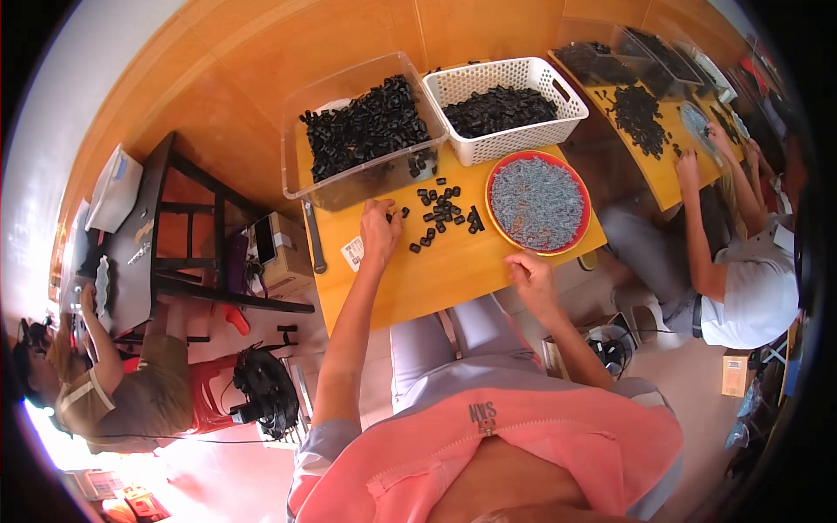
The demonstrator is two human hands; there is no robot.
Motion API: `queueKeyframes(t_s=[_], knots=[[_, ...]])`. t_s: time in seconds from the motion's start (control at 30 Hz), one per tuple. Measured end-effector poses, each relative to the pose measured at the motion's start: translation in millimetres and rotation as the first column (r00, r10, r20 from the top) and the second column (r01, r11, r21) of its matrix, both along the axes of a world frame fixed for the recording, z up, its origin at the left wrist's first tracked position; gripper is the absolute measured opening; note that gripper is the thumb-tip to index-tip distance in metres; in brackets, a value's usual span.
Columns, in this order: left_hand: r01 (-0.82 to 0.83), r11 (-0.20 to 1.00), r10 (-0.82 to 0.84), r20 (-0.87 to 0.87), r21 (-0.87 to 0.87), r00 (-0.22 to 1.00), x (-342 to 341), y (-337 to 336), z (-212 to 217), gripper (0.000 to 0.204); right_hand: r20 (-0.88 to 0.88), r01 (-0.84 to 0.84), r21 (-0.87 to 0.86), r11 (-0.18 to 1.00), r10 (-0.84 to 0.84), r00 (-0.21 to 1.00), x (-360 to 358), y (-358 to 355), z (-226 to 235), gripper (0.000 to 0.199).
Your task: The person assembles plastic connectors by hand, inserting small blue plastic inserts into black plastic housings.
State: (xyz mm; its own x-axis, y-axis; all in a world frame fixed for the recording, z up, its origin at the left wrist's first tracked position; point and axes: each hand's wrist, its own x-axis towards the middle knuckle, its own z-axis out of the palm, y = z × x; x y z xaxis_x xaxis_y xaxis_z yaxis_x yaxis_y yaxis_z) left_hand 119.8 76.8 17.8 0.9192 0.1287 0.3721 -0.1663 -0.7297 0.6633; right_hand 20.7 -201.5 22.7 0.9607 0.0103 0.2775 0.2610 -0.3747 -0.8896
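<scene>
My left hand (380, 234) is over the yellow table, its fingers curled down round a small black plastic piece at the fingertips. Just right of it, several loose black plastic pieces (442, 209) lie scattered on the tabletop. My right hand (533, 282) hovers at the table's front edge, below a round red tray (586, 206). Its thumb and fingers are pinched together, and whatever may be between them is too small to make out. Grey metal screws (535, 202) fill that tray in a heap.
A clear plastic bin (294, 166) and a white perforated basket (514, 139), both full of black pieces, stand at the back of the table (410, 292). A dark-handled tool (316, 244) and a white label (352, 253) lie left. Other people work at tables on both sides.
</scene>
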Motion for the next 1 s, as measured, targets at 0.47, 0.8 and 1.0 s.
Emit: queueKeyframes(t_s=[0.47,0.8,1.0], knots=[[0.063,0.954,-0.08,0.048,0.295,0.996,-1,-24,3,0.016,0.218,0.166,-0.222,0.961,-0.117,0.969,42,-23,24,0.009],[-0.001,0.883,-0.006,-0.013,-0.47,1.0,-73,-50,7,0.015,0.145,0.189,-0.616,0.764,-0.125,0.981,100,-18,9,0.013],[-0.109,0.676,-0.023,-0.168,-0.729,0.985,-114,-61,-21,0.013,0.049,0.138,-0.505,0.852,-0.132,0.99,102,-25,11,0.011]])
